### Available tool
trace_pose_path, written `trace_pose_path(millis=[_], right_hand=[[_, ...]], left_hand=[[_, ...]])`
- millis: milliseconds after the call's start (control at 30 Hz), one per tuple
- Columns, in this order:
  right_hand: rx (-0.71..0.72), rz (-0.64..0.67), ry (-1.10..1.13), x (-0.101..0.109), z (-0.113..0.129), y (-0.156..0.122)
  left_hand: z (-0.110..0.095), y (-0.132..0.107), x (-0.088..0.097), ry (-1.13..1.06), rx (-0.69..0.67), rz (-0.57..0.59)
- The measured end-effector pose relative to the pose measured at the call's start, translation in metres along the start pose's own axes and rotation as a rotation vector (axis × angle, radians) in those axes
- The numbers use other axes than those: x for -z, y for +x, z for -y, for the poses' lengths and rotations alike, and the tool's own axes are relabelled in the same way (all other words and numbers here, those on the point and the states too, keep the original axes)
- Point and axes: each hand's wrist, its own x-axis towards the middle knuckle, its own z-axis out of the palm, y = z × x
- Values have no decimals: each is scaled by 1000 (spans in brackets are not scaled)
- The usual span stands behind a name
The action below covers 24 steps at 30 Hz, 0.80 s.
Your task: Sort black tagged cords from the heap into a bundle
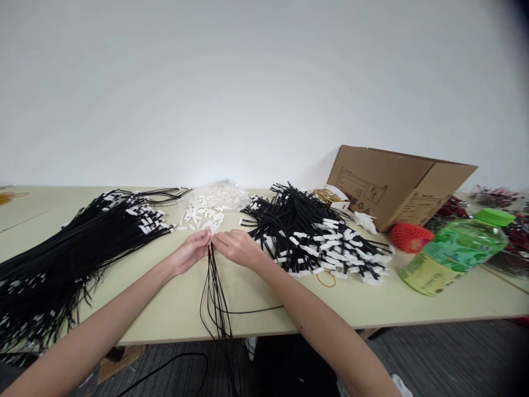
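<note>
Both hands meet near the middle of the table. My left hand is closed around the top ends of several thin black cables, which hang down over the table's front edge. My right hand is pinched at the same ends, touching the left fingers; a small white piece seems to show between them, mostly hidden. Just beyond the hands lie loose white connector pieces, spilling from a clear plastic bag. To the right is a pile of black cables with white ends.
A large heap of long black cables covers the left side. At right stand an open cardboard box, a green-capped bottle and something in red netting. A rubber band lies near the front; a white wall rises behind.
</note>
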Motion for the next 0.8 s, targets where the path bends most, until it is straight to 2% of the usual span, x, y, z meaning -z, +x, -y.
trace_pose_path(millis=[300,800], right_hand=[[7,-55,-21,-3,1,0],[19,83,30,7,1,4]], left_hand=[[0,1,-1,-4,0,-5],[2,3,5,3,2,-5]])
